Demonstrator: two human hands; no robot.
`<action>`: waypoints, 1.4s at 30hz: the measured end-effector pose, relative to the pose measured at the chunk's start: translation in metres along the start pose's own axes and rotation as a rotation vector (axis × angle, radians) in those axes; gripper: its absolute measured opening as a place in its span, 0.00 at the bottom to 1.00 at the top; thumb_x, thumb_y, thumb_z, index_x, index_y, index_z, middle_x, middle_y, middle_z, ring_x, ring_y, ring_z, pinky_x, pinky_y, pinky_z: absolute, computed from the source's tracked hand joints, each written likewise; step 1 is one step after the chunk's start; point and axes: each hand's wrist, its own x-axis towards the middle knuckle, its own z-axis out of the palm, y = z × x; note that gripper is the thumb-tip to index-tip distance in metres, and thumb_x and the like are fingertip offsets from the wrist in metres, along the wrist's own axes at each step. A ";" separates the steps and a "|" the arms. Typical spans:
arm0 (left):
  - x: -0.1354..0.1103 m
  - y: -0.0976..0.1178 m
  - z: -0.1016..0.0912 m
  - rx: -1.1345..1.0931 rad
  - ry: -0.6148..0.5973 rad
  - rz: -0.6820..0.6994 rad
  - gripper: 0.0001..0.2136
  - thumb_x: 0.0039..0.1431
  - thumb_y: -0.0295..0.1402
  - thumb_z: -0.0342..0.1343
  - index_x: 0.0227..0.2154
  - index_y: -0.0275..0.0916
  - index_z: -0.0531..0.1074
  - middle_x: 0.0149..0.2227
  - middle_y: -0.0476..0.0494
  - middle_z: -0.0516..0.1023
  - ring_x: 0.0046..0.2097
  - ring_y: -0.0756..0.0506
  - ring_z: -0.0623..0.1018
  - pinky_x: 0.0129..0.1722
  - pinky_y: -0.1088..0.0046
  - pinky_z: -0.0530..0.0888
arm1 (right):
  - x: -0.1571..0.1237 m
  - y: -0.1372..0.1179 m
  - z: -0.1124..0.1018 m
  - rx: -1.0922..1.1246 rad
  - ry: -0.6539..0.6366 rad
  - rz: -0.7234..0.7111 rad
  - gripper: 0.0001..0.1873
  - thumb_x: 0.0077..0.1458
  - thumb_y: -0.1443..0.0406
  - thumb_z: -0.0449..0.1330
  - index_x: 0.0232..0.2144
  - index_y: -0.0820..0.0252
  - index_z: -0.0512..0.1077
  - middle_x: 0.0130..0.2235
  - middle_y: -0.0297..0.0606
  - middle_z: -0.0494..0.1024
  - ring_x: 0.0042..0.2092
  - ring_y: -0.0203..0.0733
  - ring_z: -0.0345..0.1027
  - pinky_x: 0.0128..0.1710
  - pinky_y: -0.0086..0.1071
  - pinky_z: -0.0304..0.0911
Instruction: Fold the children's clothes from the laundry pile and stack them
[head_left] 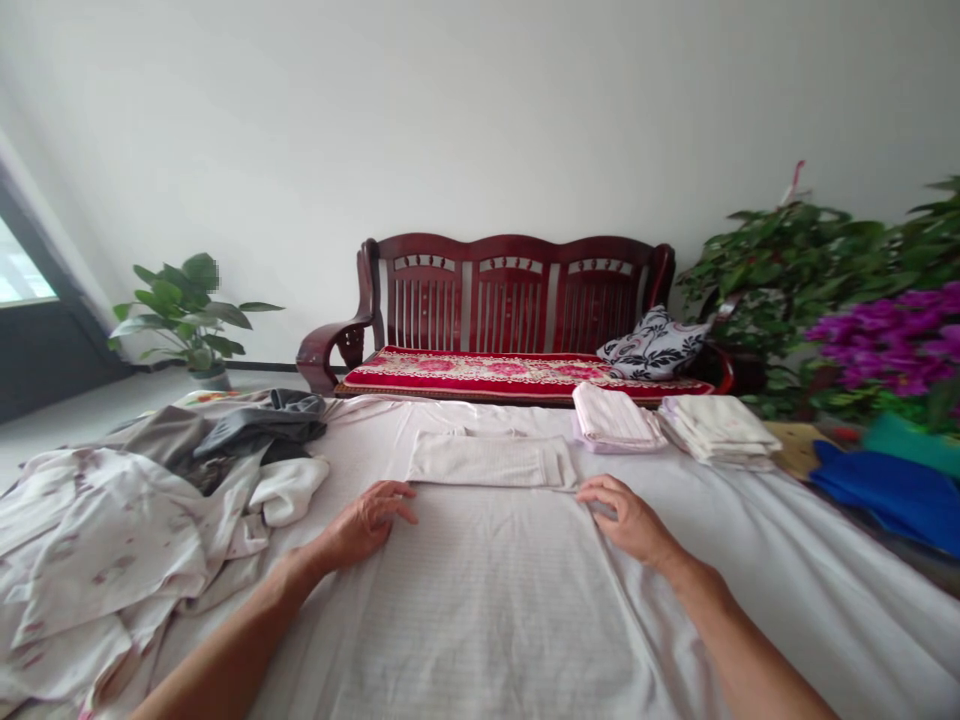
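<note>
A pale, finely striped garment [487, 600], perhaps a shirt, lies flat in front of me on a white sheet. Its far end is doubled over into a neat band [480, 460]. My left hand [373, 518] rests at the band's near left corner, fingers loosely bent and thumb apart from them. At the near right corner, my right hand [621, 515] touches the cloth with its fingertips, thumb and fingers also apart. The garment's near end runs out of the bottom of the view.
Rumpled clothes [127, 550] are heaped on the left. Two folded stacks, one pinkish [619, 420] and one cream [716, 430], sit at the back right. Blue cloth [892, 500] lies far right. Beyond stand a wooden bench [510, 290] and potted plants [184, 310].
</note>
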 end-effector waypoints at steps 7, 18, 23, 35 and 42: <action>-0.018 0.013 -0.027 0.028 -0.227 -0.018 0.28 0.49 0.21 0.57 0.53 0.49 0.74 0.67 0.46 0.63 0.69 0.38 0.58 0.67 0.56 0.60 | -0.006 -0.012 -0.009 -0.037 -0.112 -0.010 0.24 0.47 0.69 0.60 0.47 0.50 0.80 0.59 0.41 0.74 0.59 0.50 0.68 0.63 0.47 0.60; -0.048 0.047 -0.022 -0.017 -0.354 -0.037 0.31 0.45 0.32 0.69 0.56 0.53 0.73 0.73 0.47 0.49 0.72 0.30 0.46 0.67 0.47 0.56 | -0.056 -0.049 -0.013 -0.010 -0.274 -0.029 0.20 0.54 0.63 0.63 0.50 0.43 0.79 0.69 0.35 0.61 0.71 0.52 0.47 0.68 0.50 0.52; -0.043 0.052 -0.021 -0.068 -0.312 -0.032 0.13 0.54 0.30 0.61 0.41 0.50 0.82 0.68 0.50 0.62 0.72 0.34 0.51 0.68 0.55 0.58 | -0.061 -0.061 -0.022 0.074 -0.435 0.006 0.10 0.55 0.56 0.64 0.40 0.44 0.82 0.67 0.34 0.64 0.72 0.53 0.43 0.68 0.54 0.49; -0.022 0.061 0.001 -0.309 0.110 -0.473 0.21 0.61 0.49 0.50 0.19 0.39 0.66 0.20 0.52 0.64 0.26 0.50 0.66 0.26 0.76 0.61 | -0.043 -0.054 -0.015 0.374 -0.146 0.378 0.23 0.51 0.46 0.60 0.28 0.60 0.79 0.30 0.40 0.82 0.37 0.52 0.75 0.38 0.39 0.70; -0.021 0.051 0.005 -0.248 0.193 -0.592 0.21 0.58 0.52 0.51 0.23 0.38 0.67 0.19 0.55 0.59 0.25 0.51 0.61 0.25 0.76 0.54 | -0.045 -0.043 -0.001 0.330 -0.033 0.453 0.33 0.52 0.48 0.58 0.54 0.64 0.71 0.29 0.35 0.78 0.34 0.47 0.73 0.34 0.35 0.66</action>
